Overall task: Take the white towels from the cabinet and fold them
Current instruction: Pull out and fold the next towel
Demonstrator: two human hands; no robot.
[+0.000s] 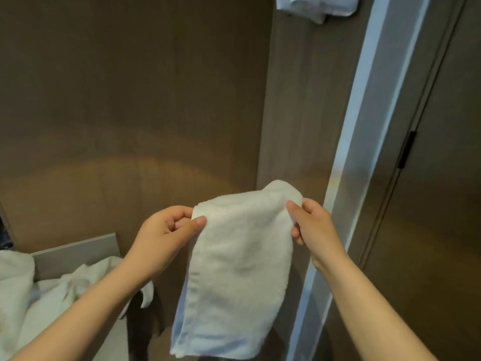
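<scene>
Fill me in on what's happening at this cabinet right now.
A person holds a white towel up in front of the open cabinet, the left hand and the right hand each pinching a top corner so that it hangs down. More white towels lie heaped at lower left, unfolded.

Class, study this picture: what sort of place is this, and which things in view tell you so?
Probably the inside of a built-in wardrobe or linen cabinet: brown wood-grain panel walls, a pale upright door frame, and crumpled white towels heaped against a grey drawer wall.
</scene>
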